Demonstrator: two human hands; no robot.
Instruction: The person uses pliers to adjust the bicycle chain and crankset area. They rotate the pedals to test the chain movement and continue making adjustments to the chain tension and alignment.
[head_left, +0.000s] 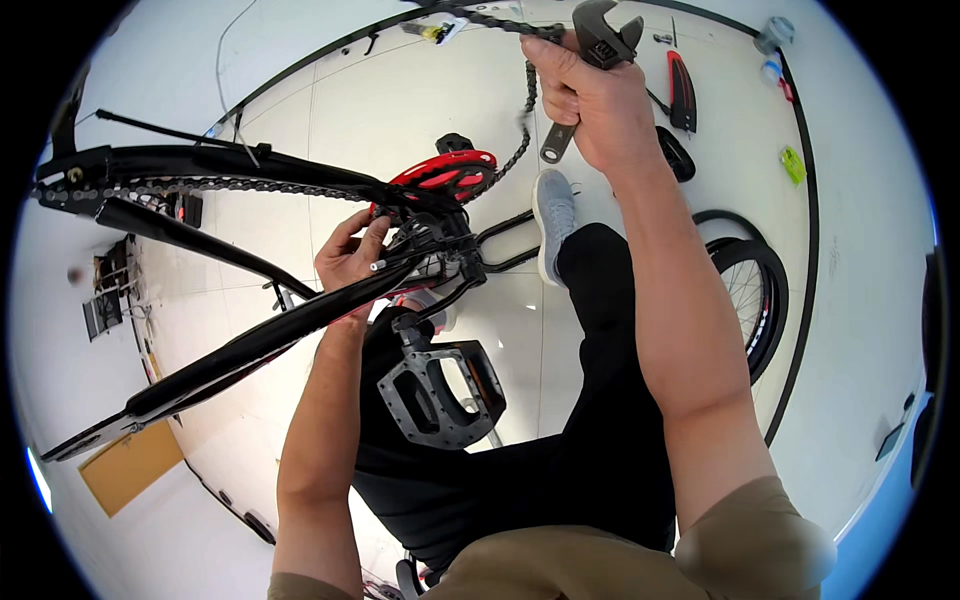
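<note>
Fingers (562, 103) (right) around wrench (604, 45), chain (531, 88) beside

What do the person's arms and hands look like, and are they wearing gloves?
No gloves: the left hand and right hand are bare. The short olive-brown left sleeve and right sleeve leave both forearms uncovered. No watch shows.

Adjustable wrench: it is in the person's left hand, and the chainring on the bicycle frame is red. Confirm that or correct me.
Wrong hand: the head view shows the adjustable wrench in the person's right hand. The chainring on the bicycle frame is red, as you said.
</note>
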